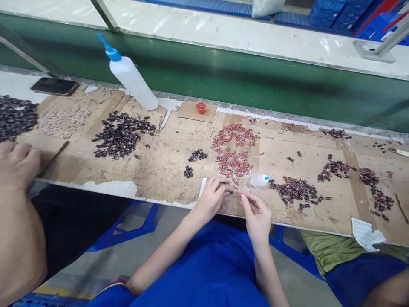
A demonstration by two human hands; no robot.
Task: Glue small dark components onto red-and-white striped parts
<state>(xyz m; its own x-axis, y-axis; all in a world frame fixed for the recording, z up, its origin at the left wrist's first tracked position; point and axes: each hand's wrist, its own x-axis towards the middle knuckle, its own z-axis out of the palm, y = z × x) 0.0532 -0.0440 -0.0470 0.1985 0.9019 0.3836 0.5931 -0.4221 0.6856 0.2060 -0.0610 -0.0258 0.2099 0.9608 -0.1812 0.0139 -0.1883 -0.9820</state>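
Note:
My left hand (pixel 211 199) rests at the front edge of the cardboard-covered bench (pixel 166 170). Its fingers are curled together, with a small dark part (pixel 229 192) at their tips. Just to the right, my right hand (pixel 258 216) pinches a tiny red piece (pixel 240 195) between thumb and forefinger, close to that dark part. Beyond both hands spreads a loose pile of small red-and-black parts (pixel 234 164). A small clear bottle with a blue tip (pixel 259 180) lies beside the right hand.
Small black parts (pixel 119 134) are heaped to the left, near a white squeeze bottle (pixel 134 81). Behind is a red cup (pixel 201 108) on cardboard. More red-black parts (pixel 297 190) lie to the right. A co-worker's hand (pixel 17 162) is at far left, a phone (pixel 55 86) beyond it.

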